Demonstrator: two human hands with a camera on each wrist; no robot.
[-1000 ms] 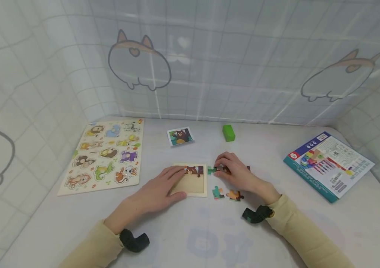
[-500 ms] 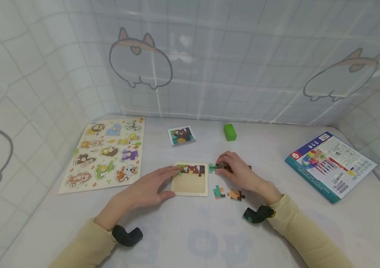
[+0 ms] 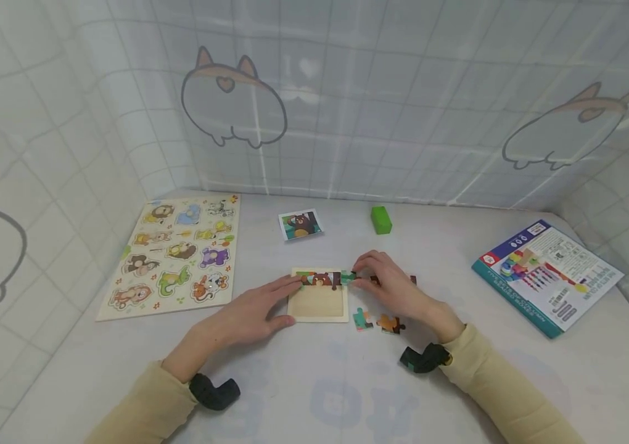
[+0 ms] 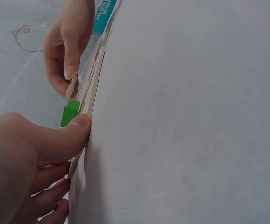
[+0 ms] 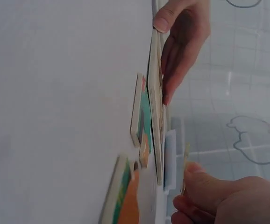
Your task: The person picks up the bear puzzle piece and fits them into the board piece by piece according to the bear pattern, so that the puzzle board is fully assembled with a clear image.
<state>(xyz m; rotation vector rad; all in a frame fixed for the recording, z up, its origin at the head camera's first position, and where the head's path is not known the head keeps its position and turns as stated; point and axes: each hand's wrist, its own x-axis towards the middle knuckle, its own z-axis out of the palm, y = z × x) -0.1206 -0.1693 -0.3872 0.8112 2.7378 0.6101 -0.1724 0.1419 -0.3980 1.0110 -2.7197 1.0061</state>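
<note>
A small wooden puzzle tray (image 3: 317, 305) lies flat, bear-face pieces (image 3: 319, 279) along its far side. My left hand (image 3: 253, 313) holds the tray's left side, thumb (image 4: 74, 135) at its near edge and fingers reaching over the far left part. Between thumb and fingers, my right hand (image 3: 389, 283) pinches a green and dark puzzle piece (image 3: 348, 277), which overlaps the tray's far right corner in the head view. Edge-on, this piece (image 5: 186, 151) appears raised above the tray in the right wrist view. Two loose pieces, one teal (image 3: 362, 319) and one orange-brown (image 3: 390, 324), lie right of the tray.
Another brown piece (image 3: 413, 280) shows partly behind the right hand. Behind the tray are a bear picture card (image 3: 300, 225) and a green block (image 3: 381, 220). An animal puzzle board (image 3: 172, 259) lies left, a flat box (image 3: 547, 277) right. Patterned curtains enclose the table.
The right hand has brought the pinched piece left to the tray's far right corner. The left hand has drawn back toward the tray's left edge, and the tray has shifted slightly right.
</note>
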